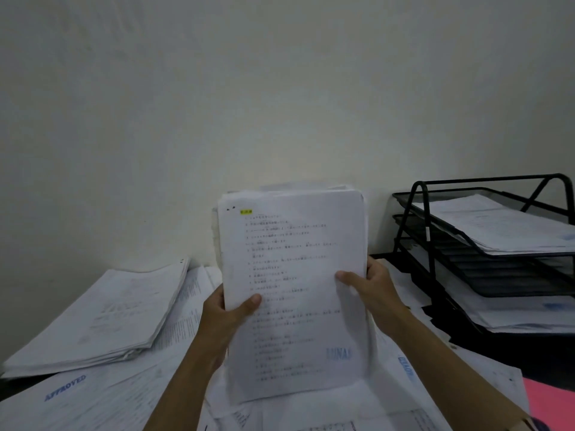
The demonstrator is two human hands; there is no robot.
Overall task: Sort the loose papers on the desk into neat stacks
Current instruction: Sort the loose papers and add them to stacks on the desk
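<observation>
Both hands hold the sheaf (292,293) upright above the table (18,385): your left hand (228,312) pinches its left edge, thumb on the front page, and your right hand (373,289) clamps the right edge. Judging by the ragged top edges, tap the bottom edge down to square it, grip loose enough that sheets slide level. Loose papers (102,396) cover the table, a stack (102,312) lies left, a black tray rack (485,244) stands right, and a bare pale wall (280,88) rises behind.

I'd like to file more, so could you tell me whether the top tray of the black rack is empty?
Not empty: the top tray holds a stack of white papers.
</observation>
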